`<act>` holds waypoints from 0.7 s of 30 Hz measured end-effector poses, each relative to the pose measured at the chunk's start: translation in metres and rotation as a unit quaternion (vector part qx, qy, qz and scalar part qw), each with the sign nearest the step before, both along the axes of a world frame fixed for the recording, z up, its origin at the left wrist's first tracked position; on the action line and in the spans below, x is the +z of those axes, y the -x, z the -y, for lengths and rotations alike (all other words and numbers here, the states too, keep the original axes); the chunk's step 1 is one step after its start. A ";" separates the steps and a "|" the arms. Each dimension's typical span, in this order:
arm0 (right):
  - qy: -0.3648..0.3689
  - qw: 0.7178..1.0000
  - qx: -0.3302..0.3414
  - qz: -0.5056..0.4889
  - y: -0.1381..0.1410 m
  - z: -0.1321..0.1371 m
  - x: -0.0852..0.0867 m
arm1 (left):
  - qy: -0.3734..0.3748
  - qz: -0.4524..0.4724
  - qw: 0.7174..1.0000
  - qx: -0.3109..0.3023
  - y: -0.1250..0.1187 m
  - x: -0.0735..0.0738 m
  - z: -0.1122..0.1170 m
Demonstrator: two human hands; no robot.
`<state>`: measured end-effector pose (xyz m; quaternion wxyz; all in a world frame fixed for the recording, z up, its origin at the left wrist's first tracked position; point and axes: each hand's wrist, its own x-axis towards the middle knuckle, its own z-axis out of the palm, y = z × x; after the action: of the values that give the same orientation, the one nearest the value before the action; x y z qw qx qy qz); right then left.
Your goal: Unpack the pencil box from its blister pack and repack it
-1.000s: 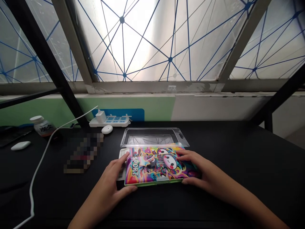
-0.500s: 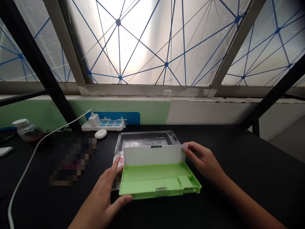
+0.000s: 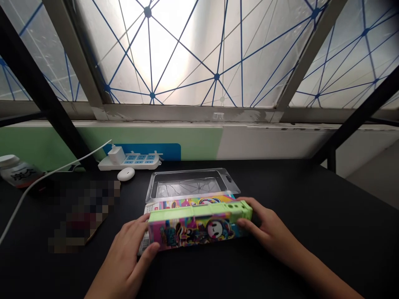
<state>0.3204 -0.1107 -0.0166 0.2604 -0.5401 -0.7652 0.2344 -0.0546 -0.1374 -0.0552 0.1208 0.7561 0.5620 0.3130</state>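
A green pencil case with a bright cartoon lid stands closed and tipped up on its long edge on the black table. Its printed face is turned toward me and its green side faces up. My left hand grips its left end, thumb on the front. At the right end my right hand holds the case with the fingers curled round it. A colourful printed card lies flat just behind the case.
A clear plastic packaging tray lies behind the card. Farther back left are a white power strip with a plug and white cable, a small white oval case and a white-capped bottle. A window wall rises behind.
The case lay closed and flat, then its lid stood open showing the green inside. Now it is closed again and turned up onto its long edge, both hands still on its ends.
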 end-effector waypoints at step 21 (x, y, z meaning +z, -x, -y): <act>-0.209 0.950 0.083 0.216 0.113 -0.037 0.016 | 0.068 -0.033 0.996 -0.056 -0.008 0.014 0.003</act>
<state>0.2073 -0.0742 -0.0001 0.1754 -0.4463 -0.8770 -0.0322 -0.0461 -0.1399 -0.0417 0.1706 0.7864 0.5424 0.2415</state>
